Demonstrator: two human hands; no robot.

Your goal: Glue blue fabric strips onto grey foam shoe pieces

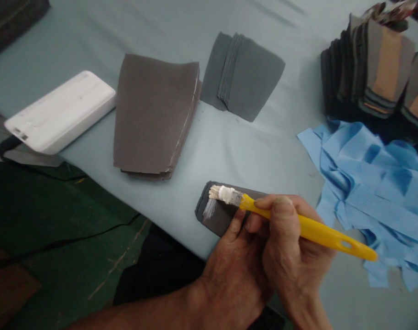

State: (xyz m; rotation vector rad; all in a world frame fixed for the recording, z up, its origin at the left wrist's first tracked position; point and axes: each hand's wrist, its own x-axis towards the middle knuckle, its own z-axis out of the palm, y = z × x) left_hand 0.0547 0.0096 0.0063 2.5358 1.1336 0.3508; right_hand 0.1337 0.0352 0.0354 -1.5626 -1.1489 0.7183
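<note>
A yellow-handled brush (319, 231) is gripped between the thumb and fingers of my right hand (294, 256). Its bristles, coated in white paste, rest on a small dark padded piece (219, 220) near the table's front edge, where a whitish streak shows. My left hand (239, 261) lies on the lower right part of that piece, its fingers pressing it; the right hand partly covers them. Beyond the piece are a stack of brown panels (157, 114) and a fanned stack of grey panels (255, 78).
A white box-shaped device (62, 110) with a black cord lies at the left on the table (102, 169). Light blue fabric pieces (377, 183) are heaped at the right. Behind them stand dark stacks with tan strips (387, 68). Green floor shows lower left.
</note>
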